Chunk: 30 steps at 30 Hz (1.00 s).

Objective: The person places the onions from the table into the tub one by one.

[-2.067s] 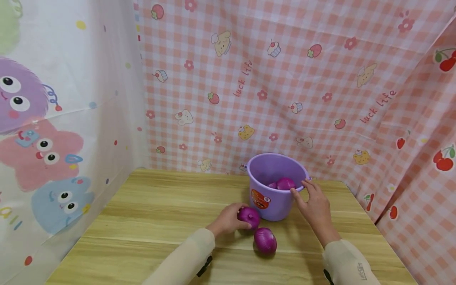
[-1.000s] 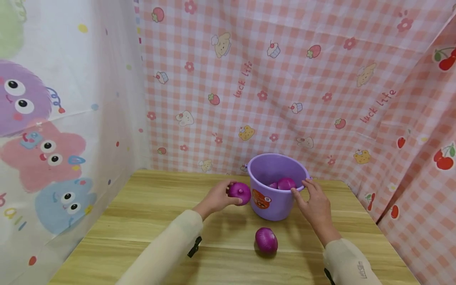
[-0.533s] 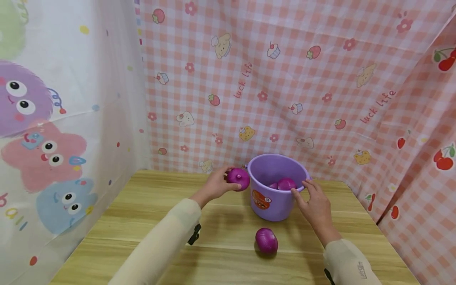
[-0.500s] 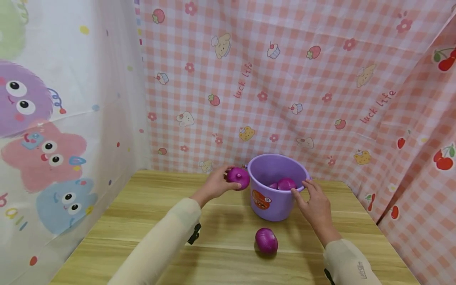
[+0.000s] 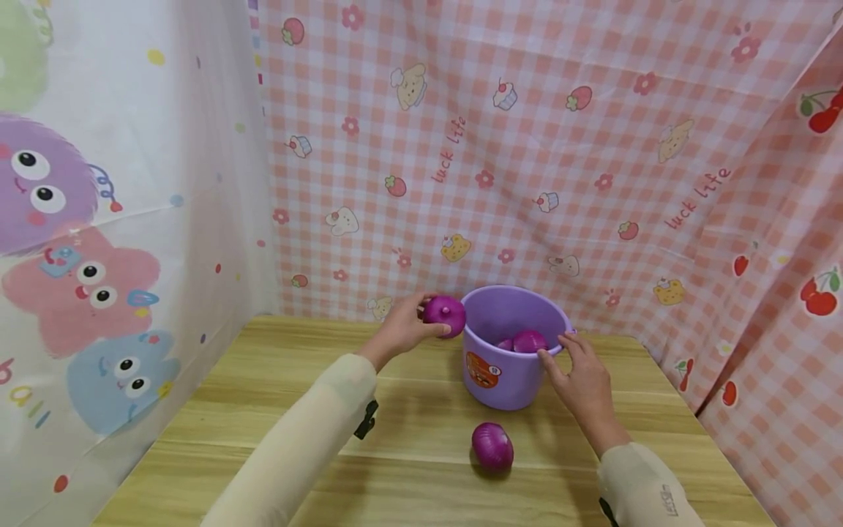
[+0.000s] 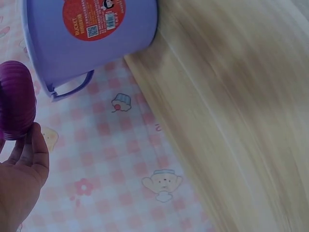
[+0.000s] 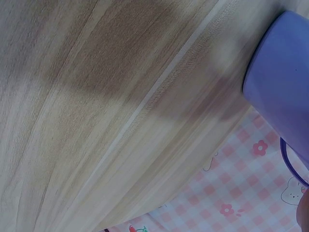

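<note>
A purple-red onion (image 5: 445,316) is held in my left hand (image 5: 403,327), raised at the left rim of the purple bucket (image 5: 503,380). In the left wrist view the fingers curl under the same onion (image 6: 17,99), beside the bucket (image 6: 96,43). My right hand (image 5: 584,380) pinches the bucket's right front rim between thumb and fingers. Inside the bucket lie an onion (image 5: 530,341) and part of another behind the rim. One more onion (image 5: 492,446) rests on the table in front of the bucket. Only a sliver of the right hand (image 7: 303,212) shows in the right wrist view.
The wood-grain table (image 5: 276,424) ends at a pink checked curtain (image 5: 369,241) behind the bucket. A white cartoon curtain (image 5: 197,183) hangs along the left side. The bucket's thin handle (image 6: 77,88) hangs down at its side.
My left hand has picked up the onion from beside the bucket's base and lifted it to rim height, lastly drawing right toward the rim. The right hand stays on the rim.
</note>
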Motion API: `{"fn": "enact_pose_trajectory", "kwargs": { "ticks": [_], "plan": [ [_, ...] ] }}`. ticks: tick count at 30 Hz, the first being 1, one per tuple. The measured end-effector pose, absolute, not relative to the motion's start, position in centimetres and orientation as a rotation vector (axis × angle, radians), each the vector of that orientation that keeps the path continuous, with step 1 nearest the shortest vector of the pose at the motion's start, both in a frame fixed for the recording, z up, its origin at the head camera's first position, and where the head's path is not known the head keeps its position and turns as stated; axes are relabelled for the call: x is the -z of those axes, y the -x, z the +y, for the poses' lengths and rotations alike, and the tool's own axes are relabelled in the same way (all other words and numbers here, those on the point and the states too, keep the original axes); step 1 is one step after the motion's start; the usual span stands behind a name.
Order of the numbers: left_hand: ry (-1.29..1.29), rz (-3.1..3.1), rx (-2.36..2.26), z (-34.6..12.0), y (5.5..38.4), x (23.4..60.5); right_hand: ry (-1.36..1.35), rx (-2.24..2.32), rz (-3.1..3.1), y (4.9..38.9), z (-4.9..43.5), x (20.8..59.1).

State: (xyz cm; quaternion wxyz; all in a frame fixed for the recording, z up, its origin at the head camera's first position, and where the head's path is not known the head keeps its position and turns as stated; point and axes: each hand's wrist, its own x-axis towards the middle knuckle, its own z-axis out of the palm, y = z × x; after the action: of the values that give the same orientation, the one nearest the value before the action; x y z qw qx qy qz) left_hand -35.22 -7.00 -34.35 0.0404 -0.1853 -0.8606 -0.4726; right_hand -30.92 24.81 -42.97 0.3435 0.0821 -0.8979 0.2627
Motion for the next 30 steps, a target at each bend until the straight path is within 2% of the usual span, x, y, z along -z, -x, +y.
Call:
{"fn": "enact_pose_trajectory", "kwargs": {
  "ticks": [12, 30],
  "plan": [
    [0.518, -2.671, 1.429, -5.5, 35.7, 33.1, -0.214, -0.682, -2.325, 30.9, 24.8, 42.9],
    [0.618, -2.653, 1.489, -1.3, 37.0, 32.7, -0.224, -0.689, -2.324, 30.9, 24.9, 42.9]
  ]
}}
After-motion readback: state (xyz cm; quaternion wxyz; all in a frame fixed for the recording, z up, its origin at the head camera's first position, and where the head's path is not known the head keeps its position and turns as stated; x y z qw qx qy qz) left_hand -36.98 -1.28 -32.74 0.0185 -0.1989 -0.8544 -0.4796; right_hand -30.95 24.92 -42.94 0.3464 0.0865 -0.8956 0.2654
